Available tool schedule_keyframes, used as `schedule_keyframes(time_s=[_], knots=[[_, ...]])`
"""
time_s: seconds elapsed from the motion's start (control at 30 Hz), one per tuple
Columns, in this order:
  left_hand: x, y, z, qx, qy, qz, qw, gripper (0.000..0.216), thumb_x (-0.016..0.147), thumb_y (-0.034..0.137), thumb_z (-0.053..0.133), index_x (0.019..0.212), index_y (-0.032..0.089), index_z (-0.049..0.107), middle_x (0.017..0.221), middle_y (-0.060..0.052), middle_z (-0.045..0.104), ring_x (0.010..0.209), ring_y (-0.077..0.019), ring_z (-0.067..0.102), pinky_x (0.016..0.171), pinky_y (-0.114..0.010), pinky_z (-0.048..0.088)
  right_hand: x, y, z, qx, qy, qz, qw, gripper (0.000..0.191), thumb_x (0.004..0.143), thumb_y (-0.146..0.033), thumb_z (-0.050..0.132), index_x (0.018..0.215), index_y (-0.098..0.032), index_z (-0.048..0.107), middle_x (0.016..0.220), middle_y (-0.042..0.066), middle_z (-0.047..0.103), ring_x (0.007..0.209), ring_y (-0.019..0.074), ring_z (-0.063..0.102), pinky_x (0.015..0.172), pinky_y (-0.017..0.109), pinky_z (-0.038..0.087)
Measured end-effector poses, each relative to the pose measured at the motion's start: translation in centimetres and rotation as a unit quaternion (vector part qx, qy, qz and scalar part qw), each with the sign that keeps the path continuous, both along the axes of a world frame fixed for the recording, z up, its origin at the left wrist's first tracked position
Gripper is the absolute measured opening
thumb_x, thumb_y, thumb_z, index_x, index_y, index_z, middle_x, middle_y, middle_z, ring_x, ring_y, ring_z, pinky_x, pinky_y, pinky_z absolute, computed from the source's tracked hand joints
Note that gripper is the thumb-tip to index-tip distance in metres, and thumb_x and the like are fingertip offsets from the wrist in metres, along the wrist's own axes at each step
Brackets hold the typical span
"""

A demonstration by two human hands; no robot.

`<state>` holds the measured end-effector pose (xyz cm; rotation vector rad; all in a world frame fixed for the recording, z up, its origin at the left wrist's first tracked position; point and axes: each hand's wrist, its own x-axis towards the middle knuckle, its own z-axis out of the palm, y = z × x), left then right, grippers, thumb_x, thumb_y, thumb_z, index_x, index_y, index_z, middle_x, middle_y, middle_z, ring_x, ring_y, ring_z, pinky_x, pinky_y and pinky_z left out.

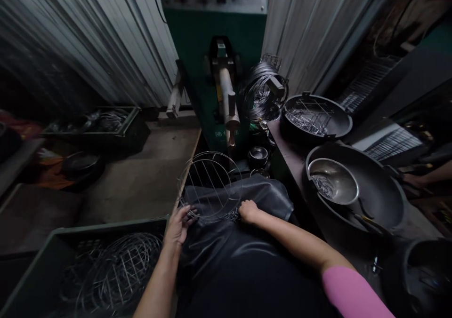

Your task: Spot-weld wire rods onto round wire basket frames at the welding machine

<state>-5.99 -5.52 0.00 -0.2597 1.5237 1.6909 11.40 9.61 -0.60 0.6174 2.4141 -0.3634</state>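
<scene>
A green crate [106, 226] is standing left of the apron [226, 250], above which the left hand [178, 223] is pinching a wire rack [211, 182] by its rim, and short wires [232, 214] are lying on the apron beside the right hand [248, 210], whose fingertip grip cannot be told.

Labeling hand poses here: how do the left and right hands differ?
Pose: the left hand has its fingers partly extended; the right hand is curled, with its back showing.
Contact: the left hand holds the lower-left rim of the round wire rack; the right hand is at the small metal pieces on the dark apron, its grip hidden.
Shared: both are bare and near the rack's lower edge.
</scene>
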Motion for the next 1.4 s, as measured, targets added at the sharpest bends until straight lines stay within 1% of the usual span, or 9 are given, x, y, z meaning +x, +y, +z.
schedule_keyframes(time_s=[0.2, 0.4, 0.63, 0.77, 0.87, 0.97, 1.03, 1.2, 1.4], knots=[[0.0, -0.3, 0.2, 0.008, 0.014, -0.009, 1.0, 0.02, 0.063, 0.017, 0.065, 0.08, 0.015, 0.056, 0.073, -0.004, 0.064, 0.064, -0.0159, 0.062, 0.06, -0.03, 0.051, 1.6, -0.5, 2.3, -0.007, 0.015, -0.011, 1.0, 0.029, 0.076, -0.006, 0.053, 0.102, -0.009, 0.064, 0.101, 0.018, 0.066, 0.094, 0.0266, 0.063, 0.074, 0.031, 0.049], [-0.2, -0.4, 0.4, 0.008, 0.014, -0.012, 1.0, 0.016, 0.065, 0.016, 0.062, 0.08, 0.015, 0.056, 0.072, -0.005, 0.064, 0.064, -0.016, 0.062, 0.058, -0.03, 0.052, 5.1, 1.0, 4.3, -0.013, 0.021, -0.036, 0.999, 0.028, 0.08, -0.005, 0.046, 0.101, -0.008, 0.065, 0.099, 0.018, 0.067, 0.096, 0.0256, 0.063, 0.076, 0.028, 0.047], [-0.1, -0.2, 0.0, 0.017, 0.015, -0.014, 1.0, 0.023, 0.063, 0.014, 0.065, 0.084, 0.015, 0.055, 0.074, -0.005, 0.065, 0.065, -0.0168, 0.063, 0.06, -0.031, 0.052, 5.2, 0.0, 3.4, -0.065, 0.011, -0.034, 0.997, 0.023, 0.078, -0.023, 0.059, 0.097, -0.015, 0.067, 0.099, 0.012, 0.069, 0.094, 0.0235, 0.063, 0.073, 0.024, 0.045], [-0.2, -0.4, -0.3, 0.033, 0.02, -0.021, 0.999, 0.028, 0.062, 0.014, 0.066, 0.088, 0.015, 0.054, 0.077, -0.006, 0.066, 0.068, -0.0166, 0.064, 0.059, -0.028, 0.052, 5.2, -0.5, 2.7, -0.083, 0.004, -0.041, 0.996, 0.021, 0.076, -0.022, 0.061, 0.094, -0.014, 0.068, 0.095, 0.012, 0.069, 0.091, 0.0235, 0.064, 0.069, 0.024, 0.043], [-0.2, -0.6, -0.5, 0.043, 0.017, -0.023, 0.999, 0.031, 0.061, 0.013, 0.067, 0.09, 0.014, 0.054, 0.079, -0.007, 0.066, 0.069, -0.0169, 0.064, 0.06, -0.028, 0.053, 6.0, 0.6, 2.8, -0.121, 0.072, -0.106, 0.984, 0.019, 0.076, -0.023, 0.06, 0.092, -0.016, 0.067, 0.091, 0.008, 0.07, 0.085, 0.02, 0.063, 0.065, 0.022, 0.041], [-0.3, -0.8, -0.8, 0.059, 0.019, -0.028, 0.998, 0.036, 0.059, 0.014, 0.069, 0.091, 0.015, 0.053, 0.08, -0.006, 0.066, 0.07, -0.0176, 0.064, 0.062, -0.029, 0.053, 7.2, 1.7, 3.0, -0.109, 0.118, -0.164, 0.973, 0.017, 0.077, -0.023, 0.056, 0.089, -0.017, 0.066, 0.088, 0.006, 0.069, 0.081, 0.0183, 0.063, 0.064, 0.021, 0.04], [-0.3, -0.9, -1.1, 0.074, 0.024, -0.036, 0.996, 0.04, 0.056, 0.015, 0.071, 0.092, 0.015, 0.053, 0.082, -0.006, 0.066, 0.073, -0.0183, 0.065, 0.064, -0.03, 0.053, 7.8, 1.9, 2.9, -0.08, 0.09, -0.151, 0.981, 0.017, 0.075, -0.021, 0.058, 0.088, -0.017, 0.067, 0.089, 0.007, 0.069, 0.083, 0.0203, 0.063, 0.066, 0.023, 0.04], [0.2, -1.3, -1.2, 0.105, 0.04, -0.044, 0.993, 0.054, 0.049, 0.018, 0.077, 0.097, 0.017, 0.052, 0.087, -0.005, 0.065, 0.08, -0.019, 0.064, 0.073, -0.032, 0.052, 8.2, 1.2, 2.1, -0.043, 0.011, -0.07, 0.997, 0.022, 0.075, -0.019, 0.057, 0.095, -0.018, 0.067, 0.096, 0.01, 0.069, 0.092, 0.0238, 0.063, 0.071, 0.026, 0.044], [0.9, -1.3, -0.8, 0.099, 0.053, -0.058, 0.992, 0.065, 0.044, 0.016, 0.078, 0.103, 0.019, 0.052, 0.086, -0.002, 0.063, 0.082, -0.0178, 0.062, 0.078, -0.031, 0.05, 6.5, 0.0, 3.3, -0.021, -0.02, -0.025, 0.999, 0.027, 0.078, -0.011, 0.049, 0.097, -0.016, 0.068, 0.098, 0.013, 0.069, 0.093, 0.024, 0.065, 0.074, 0.027, 0.048]])
